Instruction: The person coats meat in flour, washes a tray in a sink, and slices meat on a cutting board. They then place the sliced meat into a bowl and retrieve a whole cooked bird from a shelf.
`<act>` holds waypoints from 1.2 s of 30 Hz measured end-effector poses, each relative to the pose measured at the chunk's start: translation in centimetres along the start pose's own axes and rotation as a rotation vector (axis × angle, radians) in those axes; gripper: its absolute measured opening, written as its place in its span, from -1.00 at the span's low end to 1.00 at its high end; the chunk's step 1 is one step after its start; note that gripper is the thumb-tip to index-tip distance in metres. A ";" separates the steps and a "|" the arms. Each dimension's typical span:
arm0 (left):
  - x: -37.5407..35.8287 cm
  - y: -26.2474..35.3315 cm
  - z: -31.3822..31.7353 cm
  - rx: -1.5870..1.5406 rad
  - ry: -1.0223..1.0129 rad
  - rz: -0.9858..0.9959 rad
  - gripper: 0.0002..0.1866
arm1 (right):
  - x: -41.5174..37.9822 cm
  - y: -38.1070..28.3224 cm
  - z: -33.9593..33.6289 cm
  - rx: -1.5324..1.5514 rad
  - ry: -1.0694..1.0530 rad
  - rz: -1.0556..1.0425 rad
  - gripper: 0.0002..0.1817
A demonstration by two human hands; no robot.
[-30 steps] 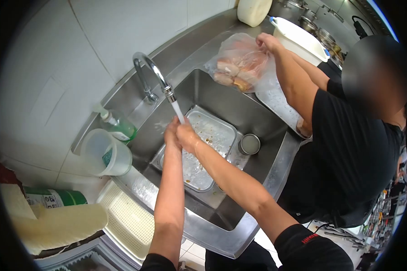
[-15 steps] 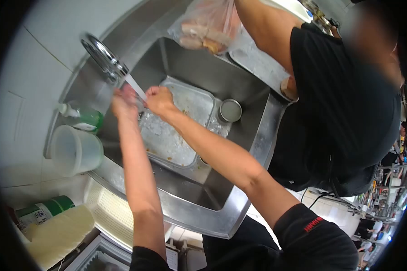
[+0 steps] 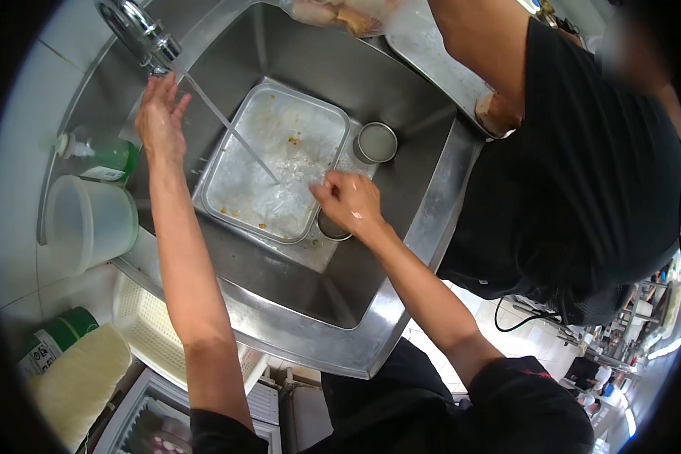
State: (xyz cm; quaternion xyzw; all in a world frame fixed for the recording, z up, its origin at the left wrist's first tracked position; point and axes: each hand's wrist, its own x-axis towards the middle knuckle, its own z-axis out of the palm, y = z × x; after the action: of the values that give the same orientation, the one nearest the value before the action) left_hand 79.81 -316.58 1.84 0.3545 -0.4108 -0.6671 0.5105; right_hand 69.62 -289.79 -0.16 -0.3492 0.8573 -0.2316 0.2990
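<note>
Water runs from the chrome faucet (image 3: 153, 41) in a thin stream into a shallow metal tray (image 3: 268, 129), which lies in the steel sink (image 3: 393, 91). My left hand (image 3: 161, 125) is raised just under the faucet, with fingers stretched and fingertips at its lower part. My right hand (image 3: 348, 200) hovers wet over the tray's right edge, fingers curled in and nothing showing in them. Beneath it, a round metal tin (image 3: 334, 227) is partly hidden. Another round tin (image 3: 376, 142), with cloudy liquid inside, stands beside the tray. Small brown food bits stick to the tray.
On the left ledge are a green soap bottle (image 3: 102, 157) and a translucent plastic tub (image 3: 91, 223). Below sits a cream perforated basket (image 3: 147, 325). A person in black (image 3: 567, 166) stands close at the right, near a bag of food (image 3: 344, 15) and another metal tray (image 3: 439, 64).
My hands have parted from under the water. The left rose to the faucet; the right moved right and down over the tray's edge. The stream is thinner, and the view has shifted.
</note>
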 end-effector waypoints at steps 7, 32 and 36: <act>3.6 0.0 -0.7 0.173 -0.145 -0.041 -0.49 | -8.1 7.6 4.2 0.138 0.132 -0.357 -0.81; -32.4 2.3 -3.3 0.529 -0.348 -0.714 -0.74 | -11.8 3.3 5.4 0.166 0.151 -0.208 -0.67; -28.7 1.8 -2.7 0.802 -0.443 -0.154 -0.60 | -9.5 8.4 1.4 -0.073 0.479 -0.343 -0.73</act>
State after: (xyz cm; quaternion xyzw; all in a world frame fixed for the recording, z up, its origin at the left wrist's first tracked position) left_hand 89.47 -289.43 3.92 0.4024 -0.7078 -0.5512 0.1821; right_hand 72.19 -277.65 -2.92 -0.4348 0.8398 -0.3236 0.0317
